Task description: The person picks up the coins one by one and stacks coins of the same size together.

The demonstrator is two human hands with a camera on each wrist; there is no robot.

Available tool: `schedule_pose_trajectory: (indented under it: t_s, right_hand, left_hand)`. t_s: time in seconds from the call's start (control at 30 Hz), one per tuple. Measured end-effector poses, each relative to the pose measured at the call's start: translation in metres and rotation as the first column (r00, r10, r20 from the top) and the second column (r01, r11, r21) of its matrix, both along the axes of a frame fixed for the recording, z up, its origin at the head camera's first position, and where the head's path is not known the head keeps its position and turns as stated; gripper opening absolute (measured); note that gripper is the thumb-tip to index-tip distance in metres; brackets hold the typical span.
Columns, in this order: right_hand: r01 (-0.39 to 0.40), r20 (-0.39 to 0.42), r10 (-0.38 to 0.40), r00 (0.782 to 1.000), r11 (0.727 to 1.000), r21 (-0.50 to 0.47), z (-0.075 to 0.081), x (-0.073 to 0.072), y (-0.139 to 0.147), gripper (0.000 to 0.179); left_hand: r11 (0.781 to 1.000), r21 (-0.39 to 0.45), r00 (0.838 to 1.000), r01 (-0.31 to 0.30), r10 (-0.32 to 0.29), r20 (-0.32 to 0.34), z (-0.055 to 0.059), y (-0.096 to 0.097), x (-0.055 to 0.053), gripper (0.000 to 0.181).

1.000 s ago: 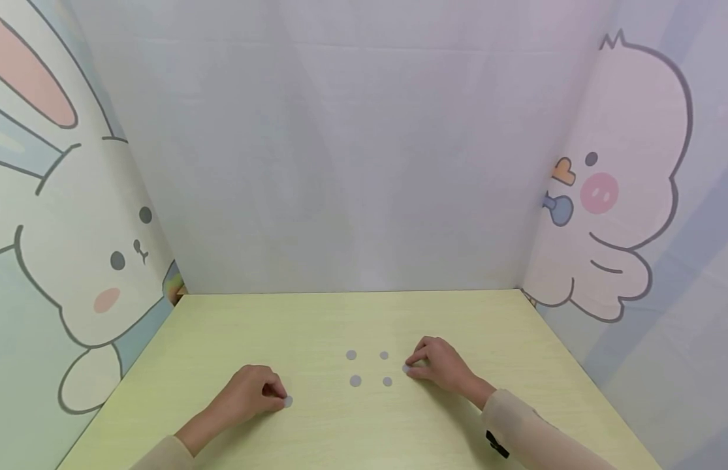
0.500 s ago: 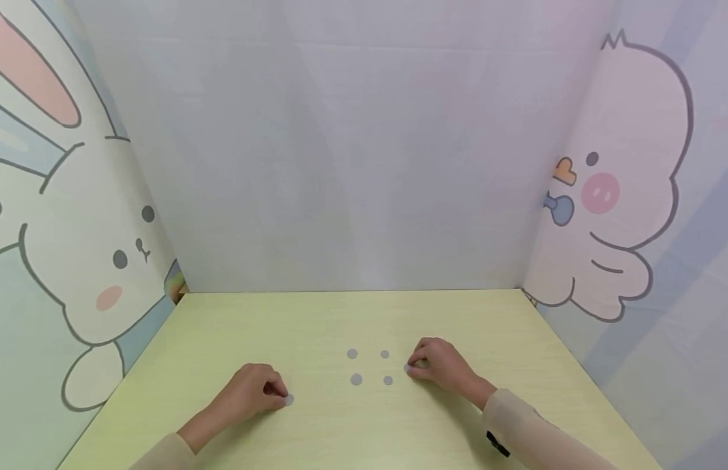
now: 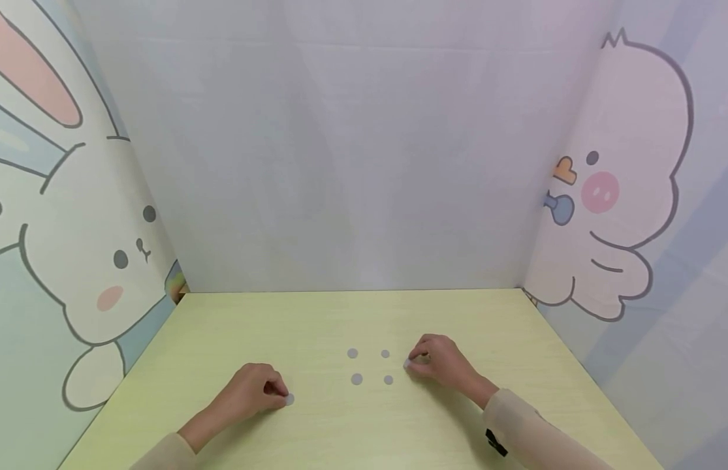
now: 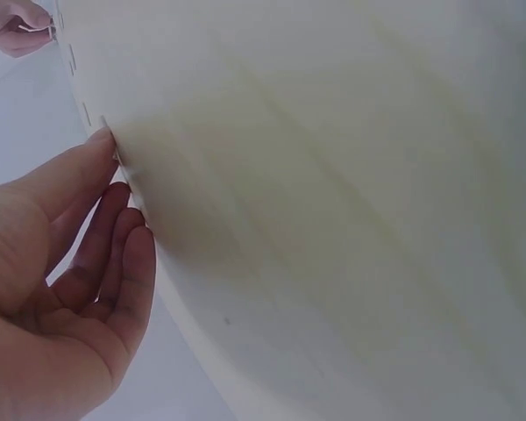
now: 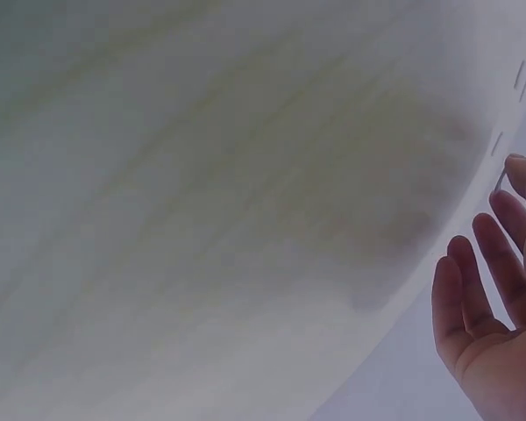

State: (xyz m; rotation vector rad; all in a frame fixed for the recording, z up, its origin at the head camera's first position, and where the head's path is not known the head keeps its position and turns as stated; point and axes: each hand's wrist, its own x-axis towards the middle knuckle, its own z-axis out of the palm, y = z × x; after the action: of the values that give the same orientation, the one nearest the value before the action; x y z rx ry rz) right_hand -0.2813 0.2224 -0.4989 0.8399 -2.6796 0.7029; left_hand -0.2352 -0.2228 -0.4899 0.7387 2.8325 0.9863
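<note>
My left hand (image 3: 250, 393) is low over the table, left of the middle, its thumb and forefinger pinching the edge of a flat silver-grey coin (image 3: 290, 399). That coin lies close to the tabletop. Further right, my right hand (image 3: 444, 363) pinches another grey coin (image 3: 407, 363) by thumb and fingertip. In the right wrist view this coin (image 5: 501, 179) is tilted up, showing its thin edge, while the other fingers are spread loosely. Between the hands several coins lie flat, among them a larger one (image 3: 356, 378) and a smaller one (image 3: 388, 380).
The pale yellow table (image 3: 269, 326) has a plain light curtain (image 3: 352, 163) along its back edge. Side curtains printed with a rabbit (image 3: 87, 261) and a chick (image 3: 622, 143) flank it left and right.
My right hand has moved slightly away from me, and the coin in its fingertips has tilted up. The left hand keeps its place at its coin; the coins between have not moved.
</note>
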Motion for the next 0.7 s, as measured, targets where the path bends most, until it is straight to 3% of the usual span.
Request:
schedule_pose_trajectory:
  t_s: [0.17,0.7]
  right_hand:
    - [-0.05,-0.052,0.048,0.997,0.998,-0.035,0.004,-0.002,-0.007,0.005]
    - [-0.119,0.011,0.12,0.993,0.989,-0.09,0.014,0.004,-0.053,0.006]
  left_hand:
    - [1.0,-0.008,1.0,-0.002,0.002,0.003,0.0,0.0,0.0,0.01]
    - [1.0,-0.003,1.0,-0.011,0.011,0.017,0.001,0.0,0.0,0.01]
